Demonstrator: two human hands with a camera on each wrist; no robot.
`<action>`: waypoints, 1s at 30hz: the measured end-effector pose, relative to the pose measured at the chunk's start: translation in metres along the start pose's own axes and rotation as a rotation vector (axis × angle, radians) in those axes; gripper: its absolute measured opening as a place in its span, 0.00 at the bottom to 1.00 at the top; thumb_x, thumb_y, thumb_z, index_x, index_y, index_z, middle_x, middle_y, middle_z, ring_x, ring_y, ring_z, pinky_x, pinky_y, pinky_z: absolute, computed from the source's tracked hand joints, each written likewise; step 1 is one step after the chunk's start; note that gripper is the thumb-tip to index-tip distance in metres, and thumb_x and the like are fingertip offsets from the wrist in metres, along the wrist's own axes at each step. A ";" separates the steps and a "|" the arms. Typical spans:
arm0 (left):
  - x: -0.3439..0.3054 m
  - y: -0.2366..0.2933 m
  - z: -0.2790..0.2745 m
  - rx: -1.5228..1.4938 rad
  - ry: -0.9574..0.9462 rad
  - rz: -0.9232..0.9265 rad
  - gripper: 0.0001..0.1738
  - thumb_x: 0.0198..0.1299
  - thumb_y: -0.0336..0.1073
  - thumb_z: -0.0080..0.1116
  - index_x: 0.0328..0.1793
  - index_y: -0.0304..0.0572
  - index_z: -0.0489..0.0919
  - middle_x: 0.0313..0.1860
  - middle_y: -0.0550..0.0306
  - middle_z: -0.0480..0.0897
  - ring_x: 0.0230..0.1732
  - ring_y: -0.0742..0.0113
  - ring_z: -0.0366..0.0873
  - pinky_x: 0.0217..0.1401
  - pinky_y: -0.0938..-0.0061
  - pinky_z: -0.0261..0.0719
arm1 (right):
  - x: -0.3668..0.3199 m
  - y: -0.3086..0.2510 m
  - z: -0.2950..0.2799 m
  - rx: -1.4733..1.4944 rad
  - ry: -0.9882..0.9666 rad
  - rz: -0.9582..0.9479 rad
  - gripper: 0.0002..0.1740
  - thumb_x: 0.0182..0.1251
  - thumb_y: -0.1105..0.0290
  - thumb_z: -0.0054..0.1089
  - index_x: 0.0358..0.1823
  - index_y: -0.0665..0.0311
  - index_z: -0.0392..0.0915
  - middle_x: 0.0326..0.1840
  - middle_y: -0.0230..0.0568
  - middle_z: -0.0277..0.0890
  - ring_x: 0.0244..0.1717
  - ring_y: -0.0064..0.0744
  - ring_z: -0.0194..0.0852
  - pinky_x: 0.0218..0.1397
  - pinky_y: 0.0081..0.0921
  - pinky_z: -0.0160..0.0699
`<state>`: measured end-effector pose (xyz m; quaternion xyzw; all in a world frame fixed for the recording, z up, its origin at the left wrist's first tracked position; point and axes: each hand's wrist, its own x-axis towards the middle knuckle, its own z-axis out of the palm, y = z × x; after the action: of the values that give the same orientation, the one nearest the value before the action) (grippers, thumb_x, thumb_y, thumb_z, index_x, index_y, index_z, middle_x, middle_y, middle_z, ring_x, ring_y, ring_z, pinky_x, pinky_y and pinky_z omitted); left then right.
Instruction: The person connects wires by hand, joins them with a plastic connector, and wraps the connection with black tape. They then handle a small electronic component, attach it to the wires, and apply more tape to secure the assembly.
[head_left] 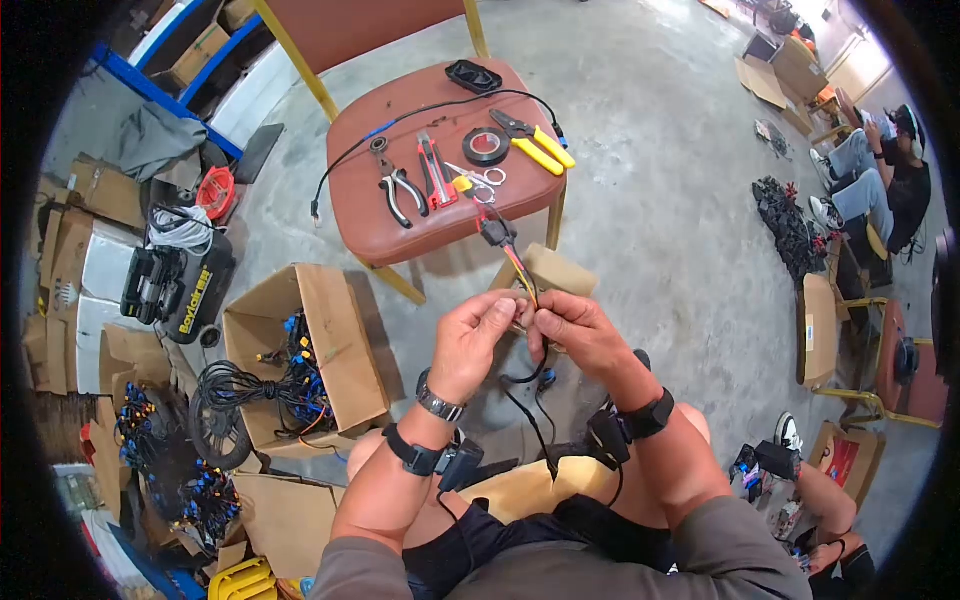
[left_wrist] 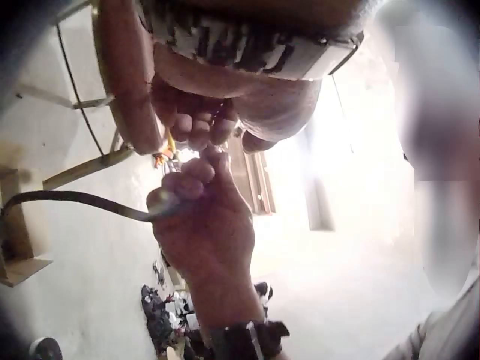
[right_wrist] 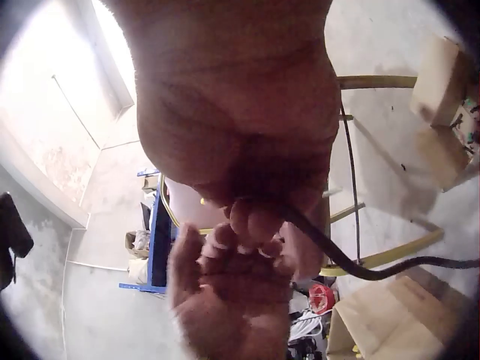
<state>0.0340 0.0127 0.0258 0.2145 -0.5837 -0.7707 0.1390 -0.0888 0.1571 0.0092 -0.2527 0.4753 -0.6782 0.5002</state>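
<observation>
Both hands meet over the lap, just in front of the chair. My left hand (head_left: 468,342) pinches thin coloured wires (head_left: 518,268) between thumb and fingers. Close beside it, my right hand (head_left: 583,338) grips the same wires at the end of a black cable (right_wrist: 337,256), which trails out of its curled fingers. Yellow, red and black strands run up from the fingertips to a small dark connector (head_left: 495,231) at the chair seat's front edge. The exact spot where the fingertips meet is hidden by the fingers themselves.
On the red chair (head_left: 400,115) lie pliers (head_left: 398,190), a red cutter knife (head_left: 436,170), scissors (head_left: 490,177), black tape (head_left: 486,146) and yellow-handled wire strippers (head_left: 535,140). A cardboard box (head_left: 340,345) of cables stands at the left. Other people sit at the right.
</observation>
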 end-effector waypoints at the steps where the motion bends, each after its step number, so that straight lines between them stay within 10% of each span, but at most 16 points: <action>1: 0.001 0.001 0.001 -0.060 -0.037 -0.036 0.18 0.74 0.41 0.58 0.56 0.31 0.83 0.46 0.55 0.87 0.46 0.71 0.82 0.50 0.74 0.80 | 0.000 -0.001 0.003 0.008 -0.025 -0.004 0.10 0.81 0.69 0.52 0.48 0.66 0.80 0.32 0.32 0.79 0.33 0.21 0.77 0.41 0.23 0.78; 8: 0.001 0.004 0.004 -0.085 -0.043 -0.152 0.17 0.76 0.38 0.55 0.58 0.28 0.80 0.42 0.52 0.87 0.36 0.70 0.82 0.45 0.74 0.81 | 0.001 0.013 -0.003 -0.317 -0.112 0.002 0.14 0.81 0.64 0.54 0.44 0.68 0.82 0.37 0.32 0.81 0.40 0.22 0.78 0.47 0.25 0.79; 14: 0.010 -0.006 0.003 -0.110 0.090 -0.006 0.10 0.73 0.32 0.56 0.48 0.29 0.81 0.35 0.54 0.87 0.35 0.71 0.82 0.41 0.75 0.79 | 0.007 0.005 -0.022 -0.235 0.269 -0.081 0.12 0.74 0.69 0.63 0.53 0.68 0.79 0.41 0.32 0.80 0.44 0.20 0.78 0.51 0.23 0.80; 23: -0.004 -0.036 0.029 0.816 -0.038 0.137 0.12 0.60 0.39 0.67 0.36 0.37 0.81 0.24 0.43 0.81 0.24 0.56 0.80 0.31 0.63 0.78 | 0.008 -0.008 -0.039 -0.420 0.299 -0.108 0.10 0.73 0.68 0.64 0.48 0.68 0.80 0.34 0.31 0.81 0.34 0.19 0.79 0.38 0.20 0.80; 30: 0.004 -0.044 0.020 0.286 -0.209 -0.153 0.11 0.70 0.37 0.60 0.44 0.34 0.83 0.31 0.58 0.85 0.32 0.70 0.82 0.37 0.72 0.80 | 0.007 -0.015 -0.043 -0.029 0.403 -0.123 0.11 0.77 0.67 0.56 0.49 0.68 0.79 0.38 0.38 0.84 0.35 0.28 0.85 0.40 0.26 0.86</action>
<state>0.0219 0.0401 -0.0122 0.1944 -0.6804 -0.7065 -0.0131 -0.1332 0.1677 0.0043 -0.1477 0.5592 -0.7374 0.3488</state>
